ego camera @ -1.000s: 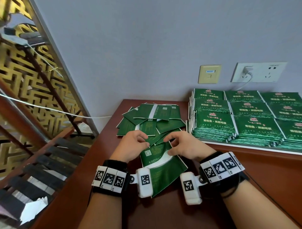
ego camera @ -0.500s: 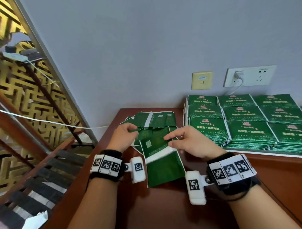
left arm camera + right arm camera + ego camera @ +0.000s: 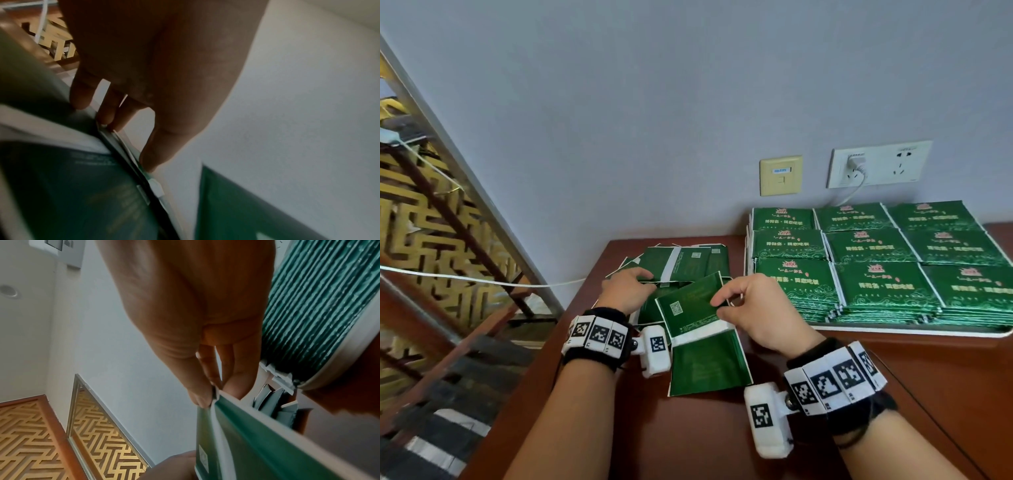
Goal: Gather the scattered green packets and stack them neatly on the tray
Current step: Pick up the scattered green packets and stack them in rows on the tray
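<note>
Several green packets (image 3: pixel 688 260) lie scattered at the table's back left corner. My right hand (image 3: pixel 722 306) pinches the right edge of one green packet (image 3: pixel 688 315) with a white band, and its far end tilts up off the table. In the right wrist view, thumb and fingers (image 3: pixel 216 394) close on that packet (image 3: pixel 267 434). My left hand (image 3: pixel 635 284) curls over the pile just left of it. The left wrist view shows its fingers (image 3: pixel 102 116) and thumb on thin packet edges (image 3: pixel 131 170). The white tray (image 3: pixel 893 331) on the right holds neat green stacks (image 3: pixel 876 260).
The brown table (image 3: pixel 722 428) ends at a drop on its left, beside a stair rail and gold lattice (image 3: pixel 431 219). A grey wall with a socket and plugged cable (image 3: pixel 856 168) stands right behind the tray. A white cord (image 3: pixel 482 281) crosses the left side.
My right hand has raised the banded packet's far end and drawn it slightly right. My left hand has slid forward from that packet onto the scattered pile.
</note>
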Tool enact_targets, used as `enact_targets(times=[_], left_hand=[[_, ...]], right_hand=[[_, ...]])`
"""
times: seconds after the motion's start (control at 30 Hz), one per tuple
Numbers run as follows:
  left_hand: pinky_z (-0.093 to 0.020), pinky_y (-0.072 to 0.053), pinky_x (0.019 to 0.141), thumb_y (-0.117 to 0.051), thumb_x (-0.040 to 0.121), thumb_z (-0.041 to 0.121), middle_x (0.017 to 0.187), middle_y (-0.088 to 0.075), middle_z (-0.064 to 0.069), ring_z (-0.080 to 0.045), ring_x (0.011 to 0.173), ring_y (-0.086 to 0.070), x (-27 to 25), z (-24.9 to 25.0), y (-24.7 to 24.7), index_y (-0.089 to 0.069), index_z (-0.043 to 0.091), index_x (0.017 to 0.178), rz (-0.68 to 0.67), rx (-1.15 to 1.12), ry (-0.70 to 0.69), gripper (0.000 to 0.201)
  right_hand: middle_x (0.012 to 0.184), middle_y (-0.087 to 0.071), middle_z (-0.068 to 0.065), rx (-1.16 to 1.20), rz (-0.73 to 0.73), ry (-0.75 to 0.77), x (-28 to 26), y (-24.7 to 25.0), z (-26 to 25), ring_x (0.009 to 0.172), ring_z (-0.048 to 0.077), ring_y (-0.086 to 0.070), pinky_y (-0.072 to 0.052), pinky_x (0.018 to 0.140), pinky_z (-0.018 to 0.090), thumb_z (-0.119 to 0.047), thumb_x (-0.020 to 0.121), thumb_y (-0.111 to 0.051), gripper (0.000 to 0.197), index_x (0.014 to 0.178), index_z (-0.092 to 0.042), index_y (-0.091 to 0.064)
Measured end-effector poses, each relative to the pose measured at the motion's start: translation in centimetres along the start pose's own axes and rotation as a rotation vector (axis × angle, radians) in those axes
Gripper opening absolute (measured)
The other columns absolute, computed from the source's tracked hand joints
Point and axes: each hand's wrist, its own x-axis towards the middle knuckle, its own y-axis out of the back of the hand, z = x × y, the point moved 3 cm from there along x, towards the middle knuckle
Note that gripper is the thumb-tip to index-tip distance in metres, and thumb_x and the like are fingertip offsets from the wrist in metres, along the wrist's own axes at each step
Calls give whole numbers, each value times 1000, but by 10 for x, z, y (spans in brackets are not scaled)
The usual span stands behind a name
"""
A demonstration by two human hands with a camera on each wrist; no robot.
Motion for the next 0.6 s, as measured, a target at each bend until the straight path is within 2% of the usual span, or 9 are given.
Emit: enact_targets(times=[0.07,0.17,0.27,0.43,0.53,0.6], left_hand=[[-40,-34,110,-63,86,40,130,-60,4,-28,132,-41,1,0,0,-65,46,99,11,5,2,15],[-39,-32,111,-63,87,35,127,-62,5,-28,132,-40,1,1,-1,-68,43,97,18,8,2,14],[-41,-34,113,-64,85,30,121,-66,6,-27,129,-44,0,3,0,-68,42,85,33,-33,0,12],[-38,-39,110,-64,88,16,115,-70,-1,-23,120,-54,-1,7,0,-75,28,89,78,-117,-36,16],[-27,-44,94,-64,89,8,114,-70,-9,-19,102,-60,-7,12,2,-75,7,104,92,-179,-59,19],[-27,-44,93,-67,88,9,114,-70,-9,-19,103,-61,-15,12,7,-74,4,108,129,-188,-67,22]], right_hand=[[77,-62,-21,-8,3,0,0,-1,1,63,-7,-53,-39,69,10,-14,78,-77,16,81,-30,-76],[77,-61,-19,-18,-3,1,-1,-2,-1,65,-5,-53,-37,65,7,-14,78,-77,16,81,-30,-76],[78,-62,-16,-28,-11,4,-2,-2,-3,67,-1,-54,-38,64,7,-13,77,-77,16,81,-29,-76],[68,-54,-23,-32,-9,21,-2,0,-6,59,-5,-49,-32,60,3,-10,78,-75,15,83,-24,-77],[73,-59,-22,-47,-1,44,-3,-1,-8,66,-5,-52,-40,70,9,-10,79,-73,15,83,-25,-76],[76,-62,-20,-58,8,48,-3,-2,-9,71,-2,-54,-46,79,17,-11,81,-72,16,81,-26,-76]])
